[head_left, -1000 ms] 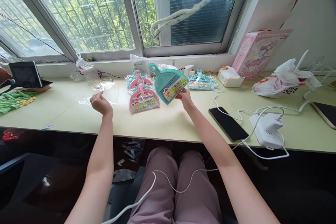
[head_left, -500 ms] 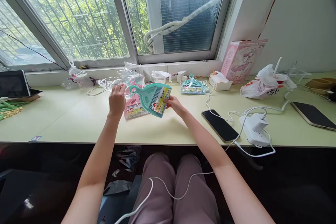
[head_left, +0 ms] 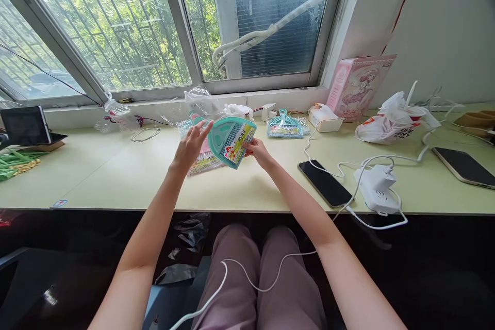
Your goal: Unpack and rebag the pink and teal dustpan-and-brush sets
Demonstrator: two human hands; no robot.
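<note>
A small teal dustpan with a brush (head_left: 226,140) is held up over the table, a printed yellow label across its lower right part. My right hand (head_left: 258,152) grips it by the labelled edge, fingers closed. At its handle end is my left hand (head_left: 189,147), fingers stretched out over the handle, which they mostly hide; whether they touch it I cannot tell. Clear plastic wrapping (head_left: 201,100) lies behind the left hand. Below the teal set, a pink dustpan set (head_left: 207,163) in clear packaging rests on the table, partly covered.
Another packaged teal set (head_left: 286,126) lies farther back beside a tissue box (head_left: 325,116). At right are a phone (head_left: 324,183), a white power strip (head_left: 377,191) with cables, a plastic bag (head_left: 386,124) and a pink box (head_left: 359,87). A tablet (head_left: 25,125) stands left.
My left hand has let go of the clear plastic and moved right to the dustpan's handle. The plastic has settled behind it. The teal set has shifted slightly right and up.
</note>
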